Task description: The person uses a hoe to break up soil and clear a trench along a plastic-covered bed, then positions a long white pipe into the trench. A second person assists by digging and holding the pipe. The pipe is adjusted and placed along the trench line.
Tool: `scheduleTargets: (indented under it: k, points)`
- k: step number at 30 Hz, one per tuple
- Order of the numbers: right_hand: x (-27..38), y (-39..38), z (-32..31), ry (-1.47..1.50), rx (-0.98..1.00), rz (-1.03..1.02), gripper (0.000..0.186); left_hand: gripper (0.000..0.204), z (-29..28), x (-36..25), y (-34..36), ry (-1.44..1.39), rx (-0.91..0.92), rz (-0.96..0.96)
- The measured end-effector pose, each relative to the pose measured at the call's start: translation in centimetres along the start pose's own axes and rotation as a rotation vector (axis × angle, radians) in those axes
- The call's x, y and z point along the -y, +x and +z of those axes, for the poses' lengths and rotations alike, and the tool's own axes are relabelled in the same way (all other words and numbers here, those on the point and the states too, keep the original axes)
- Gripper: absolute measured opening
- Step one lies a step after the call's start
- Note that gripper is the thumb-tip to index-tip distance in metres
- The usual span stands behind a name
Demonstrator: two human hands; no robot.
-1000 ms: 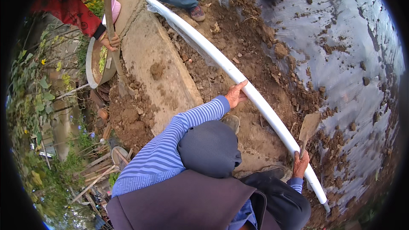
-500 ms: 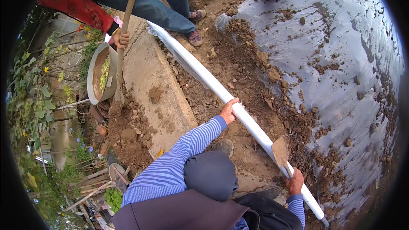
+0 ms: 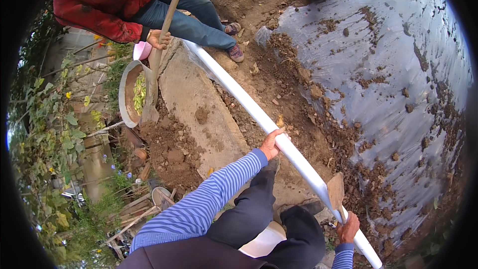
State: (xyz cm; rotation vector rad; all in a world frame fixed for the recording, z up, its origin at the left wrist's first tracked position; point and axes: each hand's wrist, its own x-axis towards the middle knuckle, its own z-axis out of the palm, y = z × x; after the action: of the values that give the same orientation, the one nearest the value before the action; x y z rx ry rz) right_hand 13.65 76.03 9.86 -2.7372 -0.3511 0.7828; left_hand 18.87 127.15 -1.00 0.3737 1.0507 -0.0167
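Note:
A long white roll of plastic film (image 3: 234,88) slants across the dirt from the far left to the near right. My left hand (image 3: 271,144) grips it near the middle, thumb over the top. Close to the roll's near end, my right hand (image 3: 348,227) is closed around the short handle of a trowel-like tool, against the roll. The tool's flat, soil-coloured blade (image 3: 336,190) stands up beside the roll. Loose clear film hangs along the roll's far part.
Soil-strewn plastic sheeting (image 3: 383,69) covers the ground at right. At upper left a person in a red jacket (image 3: 107,7) holds a shovel's wooden handle (image 3: 174,7), beside a concrete slab (image 3: 196,99) and round basin (image 3: 124,102) with green pieces. Plants (image 3: 59,119) grow at left.
The scene has shifted slightly rightward in view, and my legs show more, with a pale rounded thing between them. Both hands keep their grip. The other person's torso has come further into view.

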Motion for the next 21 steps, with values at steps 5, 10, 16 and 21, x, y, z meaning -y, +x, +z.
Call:
scheduleTargets:
  k: [5, 10, 16, 21]
  points:
    - [3.1, -7.8, -8.7, -0.004, 0.093, 0.07, 0.055, 0.047, 1.7, 0.4, -7.2, -0.025, -0.081, -0.091]
    - [5.8, -16.4, -16.2, -0.03, 0.139, 0.135, 0.052, 0.045, 3.4, 1.0, -16.0, -0.028, -0.146, -0.155]
    - [10.2, -25.3, -25.2, 0.003, 0.203, 0.211, 0.052, 0.035, 5.7, 0.4, -27.0, 0.004, -0.183, -0.184]
    - [14.5, -31.2, -32.6, -0.015, 0.232, 0.219, 0.056, 0.035, 6.7, -0.7, -35.1, -0.042, -0.189, -0.243]
